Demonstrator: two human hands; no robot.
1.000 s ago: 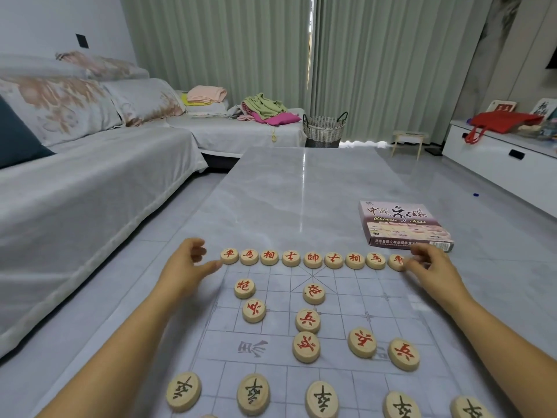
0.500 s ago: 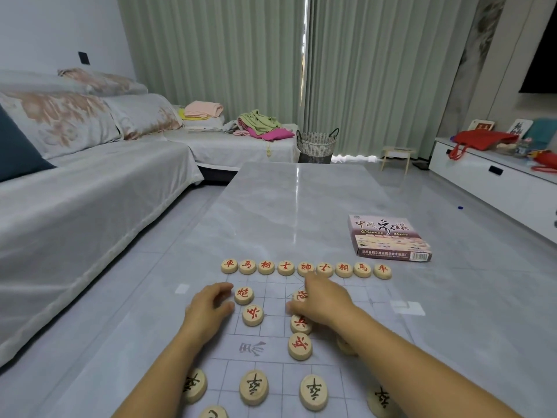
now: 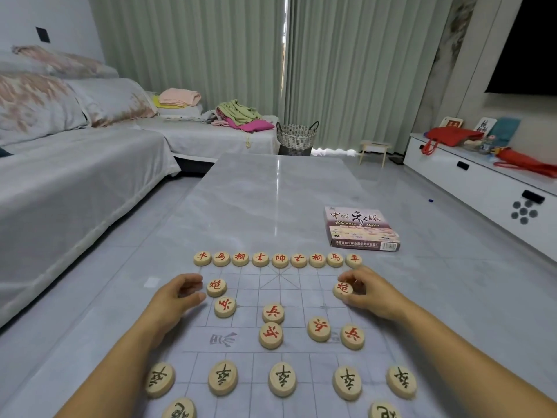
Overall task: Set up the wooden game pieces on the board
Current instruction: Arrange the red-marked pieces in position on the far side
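A thin clear board sheet (image 3: 280, 285) with a printed grid lies on the grey table. Round wooden pieces with red characters form a far row (image 3: 279, 259). My right hand (image 3: 366, 292) pinches a red cannon piece (image 3: 342, 289) at the board's right side. My left hand (image 3: 177, 294) curls beside the other red cannon piece (image 3: 216, 287), fingertips close to it but not holding it. Several red pawn pieces (image 3: 272, 313) sit scattered mid-board. A row of black-character pieces (image 3: 281, 378) lines the near side.
The game box (image 3: 360, 229) lies on the table (image 3: 271, 191) beyond the board to the right. A grey-covered sofa (image 3: 60, 182) runs along the left. A white low cabinet (image 3: 482, 182) stands at the right, a woven basket (image 3: 297, 138) at the back.
My right hand has carried a red cannon piece from the board's middle out to the right side. My left hand has shifted slightly left, beside the left cannon piece.
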